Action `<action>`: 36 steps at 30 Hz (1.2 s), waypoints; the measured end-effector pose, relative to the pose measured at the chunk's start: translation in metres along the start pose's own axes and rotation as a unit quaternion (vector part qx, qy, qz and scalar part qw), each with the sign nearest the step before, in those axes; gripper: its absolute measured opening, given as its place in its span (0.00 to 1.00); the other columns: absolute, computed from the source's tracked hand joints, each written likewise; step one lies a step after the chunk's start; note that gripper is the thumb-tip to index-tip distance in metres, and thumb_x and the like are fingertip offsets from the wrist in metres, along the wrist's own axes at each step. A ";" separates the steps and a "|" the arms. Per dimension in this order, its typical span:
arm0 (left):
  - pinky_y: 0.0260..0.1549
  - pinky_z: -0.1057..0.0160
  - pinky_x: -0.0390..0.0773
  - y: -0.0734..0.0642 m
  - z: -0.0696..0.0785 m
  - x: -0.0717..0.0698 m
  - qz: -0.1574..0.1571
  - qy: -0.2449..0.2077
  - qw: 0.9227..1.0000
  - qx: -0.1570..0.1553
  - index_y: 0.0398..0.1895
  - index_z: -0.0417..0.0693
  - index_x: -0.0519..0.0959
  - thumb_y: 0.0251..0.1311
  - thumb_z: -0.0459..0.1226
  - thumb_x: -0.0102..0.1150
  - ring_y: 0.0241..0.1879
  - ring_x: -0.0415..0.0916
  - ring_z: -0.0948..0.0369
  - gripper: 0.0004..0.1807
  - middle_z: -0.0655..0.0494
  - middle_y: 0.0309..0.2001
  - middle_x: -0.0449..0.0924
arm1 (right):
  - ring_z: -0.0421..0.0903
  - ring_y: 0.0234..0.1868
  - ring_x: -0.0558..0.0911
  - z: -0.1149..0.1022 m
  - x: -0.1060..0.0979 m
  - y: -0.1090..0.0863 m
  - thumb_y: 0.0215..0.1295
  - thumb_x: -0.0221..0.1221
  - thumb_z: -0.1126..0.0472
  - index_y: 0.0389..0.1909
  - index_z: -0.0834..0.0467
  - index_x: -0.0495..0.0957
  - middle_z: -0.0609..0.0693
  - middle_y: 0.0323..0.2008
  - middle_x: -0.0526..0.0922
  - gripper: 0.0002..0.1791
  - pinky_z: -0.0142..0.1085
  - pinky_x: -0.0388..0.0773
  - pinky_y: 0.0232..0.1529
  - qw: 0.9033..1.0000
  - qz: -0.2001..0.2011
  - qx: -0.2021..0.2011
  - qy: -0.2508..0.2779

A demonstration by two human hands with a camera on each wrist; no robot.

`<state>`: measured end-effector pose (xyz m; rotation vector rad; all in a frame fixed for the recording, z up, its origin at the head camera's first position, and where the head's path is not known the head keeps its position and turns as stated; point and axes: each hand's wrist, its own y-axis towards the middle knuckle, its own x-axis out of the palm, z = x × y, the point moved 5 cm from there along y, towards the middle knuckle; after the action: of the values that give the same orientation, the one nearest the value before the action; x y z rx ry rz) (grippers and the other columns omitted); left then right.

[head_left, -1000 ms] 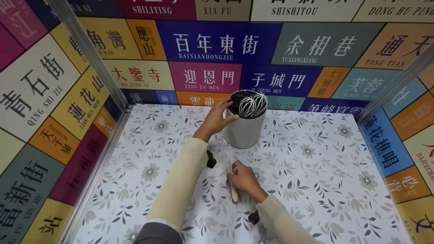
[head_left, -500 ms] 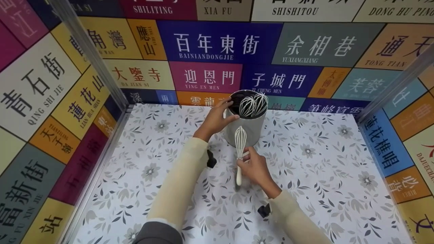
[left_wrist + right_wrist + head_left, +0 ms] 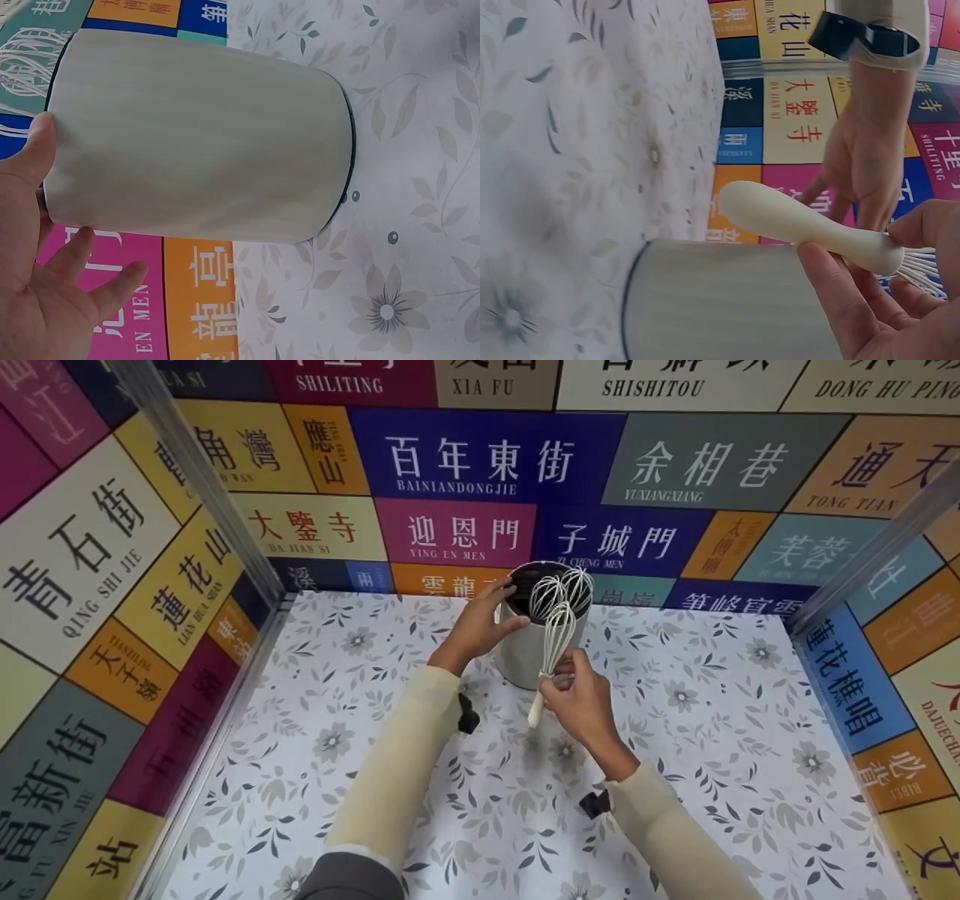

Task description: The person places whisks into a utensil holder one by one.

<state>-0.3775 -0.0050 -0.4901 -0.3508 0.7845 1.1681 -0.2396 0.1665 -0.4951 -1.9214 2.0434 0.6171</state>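
Note:
A tall pale-grey utensil holder [image 3: 517, 652] with a dark inside stands upright at the back of the table. Two wire whisks [image 3: 562, 589] show their wire heads above its rim. My left hand [image 3: 480, 622] holds the holder at its left rim, thumb on the near edge; in the left wrist view some fingers [image 3: 71, 259] lie along its wall. My right hand [image 3: 583, 697] pinches another whisk [image 3: 556, 641] near the neck, wires up and cream handle [image 3: 780, 214] pointing down. Its wire head overlaps the holder's front rim in the head view.
The table has a white leaf-and-flower cover [image 3: 337, 802]. Colourful sign-printed panels [image 3: 480, 457] rise behind it and on both sides, with clear corner strips [image 3: 225, 510] at the joints. The holder stands close to the back panel.
My right hand has lifted the whisk off the table, turned it wires-up and brought it forward to the holder's front. The left hand has stayed on the rim.

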 end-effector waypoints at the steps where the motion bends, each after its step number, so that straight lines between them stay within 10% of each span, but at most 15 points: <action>1: 0.77 0.55 0.60 0.000 0.000 0.000 0.000 0.000 1.000 0.001 0.76 0.48 0.67 0.68 0.51 0.64 0.79 0.56 0.55 0.37 0.55 0.80 0.58 | 0.45 0.39 0.88 -0.005 -0.004 0.003 0.68 0.61 0.56 0.56 0.54 0.72 0.51 0.46 0.84 0.18 0.35 0.87 0.32 1.000 0.008 -0.010 -0.002; 15: 0.77 0.55 0.59 -0.001 0.000 0.000 0.001 0.002 1.000 0.009 0.76 0.46 0.67 0.68 0.51 0.64 0.78 0.57 0.53 0.38 0.52 0.80 0.58 | 0.44 0.41 0.87 -0.065 -0.039 0.041 0.66 0.64 0.58 0.53 0.59 0.75 0.50 0.42 0.86 0.18 0.42 0.84 0.43 0.987 0.112 -0.114 -0.026; 36: 0.77 0.56 0.60 0.000 -0.001 -0.001 -0.012 -0.008 1.000 -0.005 0.77 0.47 0.66 0.69 0.51 0.63 0.78 0.57 0.56 0.37 0.54 0.80 0.57 | 0.46 0.43 0.86 -0.109 -0.037 0.093 0.70 0.61 0.55 0.53 0.58 0.72 0.53 0.44 0.85 0.17 0.40 0.84 0.45 0.976 0.109 -0.169 -0.081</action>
<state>-0.3778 -0.0068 -0.4902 -0.3579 0.7593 1.1514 -0.3186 0.1496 -0.3706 -1.7505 2.1693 1.2014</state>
